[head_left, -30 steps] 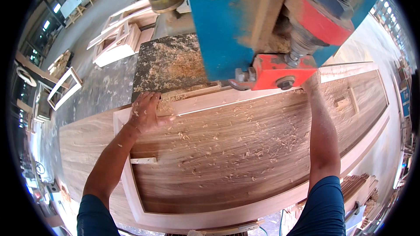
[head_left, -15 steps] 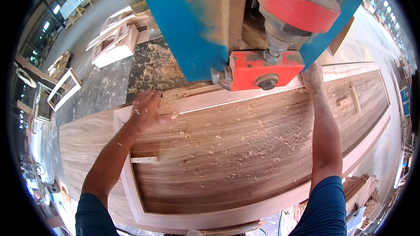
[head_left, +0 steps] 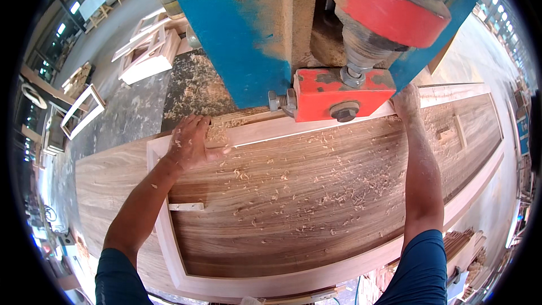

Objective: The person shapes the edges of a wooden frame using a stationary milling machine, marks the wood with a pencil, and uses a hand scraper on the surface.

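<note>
A long wooden frame (head_left: 243, 284) of pale rails lies over a brown wood-grain board (head_left: 293, 192) strewn with curled shavings. My left hand (head_left: 192, 140) rests on its far rail near the left corner, fingers over the edge and thumb spread to the right. At the far rail's right part, my right hand (head_left: 407, 101) is closed around the wood beside the machine; its fingertips are hidden. Between my hands, a red metal block (head_left: 344, 95) with large bolts sits over the rail and hides part of it.
A blue machine body (head_left: 226, 39) with a red collar (head_left: 395, 11) towers at the far side. Shavings cover a dark table surface (head_left: 195, 87) to its left. Several pale frames (head_left: 149, 56) are stacked beyond. Bundled wood strips (head_left: 466, 243) lie at lower right.
The machine looks slightly larger and shifted in view. My left hand stays in place on the rail; my right hand has barely moved.
</note>
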`<state>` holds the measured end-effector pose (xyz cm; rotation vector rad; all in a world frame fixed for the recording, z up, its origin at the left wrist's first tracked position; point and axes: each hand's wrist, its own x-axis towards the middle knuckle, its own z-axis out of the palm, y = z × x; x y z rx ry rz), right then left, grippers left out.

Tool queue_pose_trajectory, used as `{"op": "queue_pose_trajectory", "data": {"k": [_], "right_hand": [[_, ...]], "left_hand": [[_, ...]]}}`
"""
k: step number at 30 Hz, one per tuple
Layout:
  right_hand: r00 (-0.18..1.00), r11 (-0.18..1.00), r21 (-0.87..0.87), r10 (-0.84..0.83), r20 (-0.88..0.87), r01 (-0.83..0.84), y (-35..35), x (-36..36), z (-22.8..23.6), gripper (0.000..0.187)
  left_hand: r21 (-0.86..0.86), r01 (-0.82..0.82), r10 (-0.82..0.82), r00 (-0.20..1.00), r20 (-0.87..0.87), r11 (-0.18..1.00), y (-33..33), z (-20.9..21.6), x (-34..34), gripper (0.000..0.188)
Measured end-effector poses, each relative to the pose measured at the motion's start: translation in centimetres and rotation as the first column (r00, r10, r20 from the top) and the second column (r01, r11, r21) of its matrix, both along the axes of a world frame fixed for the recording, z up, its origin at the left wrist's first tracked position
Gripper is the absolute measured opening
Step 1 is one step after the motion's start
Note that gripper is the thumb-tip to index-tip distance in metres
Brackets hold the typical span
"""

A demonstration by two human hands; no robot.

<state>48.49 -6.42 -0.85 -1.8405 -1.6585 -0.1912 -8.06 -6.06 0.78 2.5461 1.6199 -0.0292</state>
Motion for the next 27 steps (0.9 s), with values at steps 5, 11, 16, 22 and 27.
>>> {"op": "queue_pose_trajectory", "data": {"k": [5, 11, 16, 22, 27], "right_hand": [[0.983, 0.998, -0.06, -0.048, -0.179, 0.038, -0.3, -1.1, 1.0, 0.034], [1.0, 0.999, -0.035, 0.021, -0.019, -0.022, -0.3, -1.2, 1.2, 0.033], [0.995, 0.995, -0.094, -0.051, -0.085, 0.043, -0.3, -1.8, 1.4, 0.029], [0.998, 0.995, -0.079, 0.059, 0.035, -0.056, 0.1, -0.9, 0.7, 0.03], [0.99, 0.992, -0.118, -0.058, -0.132, 0.042, 0.3, -1.6, 0.9, 0.031]], "left_hand": [[0.007, 0.012, -0.012, 1.0, 0.002, 1.0, 0.1, -0.4, -0.2, 0.11], [0.115, 0.049, -0.056, 0.997, 0.057, 0.992, -0.4, -0.3, -0.1, 0.096], [-0.059, 0.003, -0.002, 1.0, 0.014, 0.998, -0.3, 0.1, -0.1, 0.11], [-0.051, -0.011, 0.01, 1.0, -0.011, 0.999, -0.6, -0.3, -0.2, 0.11], [-0.017, -0.012, 0.012, 1.0, -0.017, 1.0, -0.8, -0.4, 0.0, 0.106]]}}
